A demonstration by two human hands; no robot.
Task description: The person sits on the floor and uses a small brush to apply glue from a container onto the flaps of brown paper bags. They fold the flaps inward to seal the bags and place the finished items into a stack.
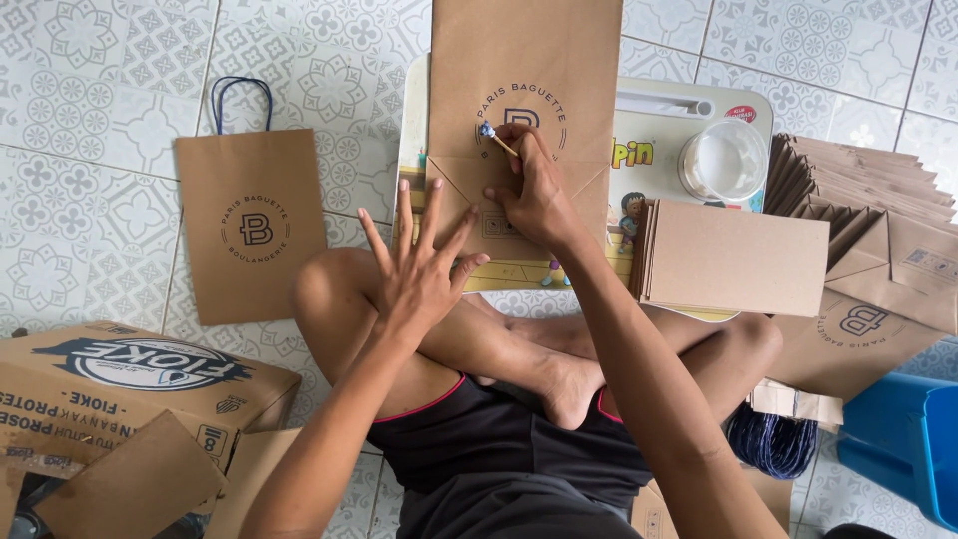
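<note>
Right hand (537, 195) gripping glue stick (496, 140) over flat paper bag (524, 70); left hand (419, 269) splayed open at bag's bottom fold — glue smearing onto print likely if bag shifts.

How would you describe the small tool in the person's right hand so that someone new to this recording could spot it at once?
Start at the flat brown paper bag lying on the small tray table ahead of the crossed legs. The right hand rests on its folded bottom. From its fingers pokes a thin wooden stick with a bluish tip, the only slender thing on the bag.
</note>
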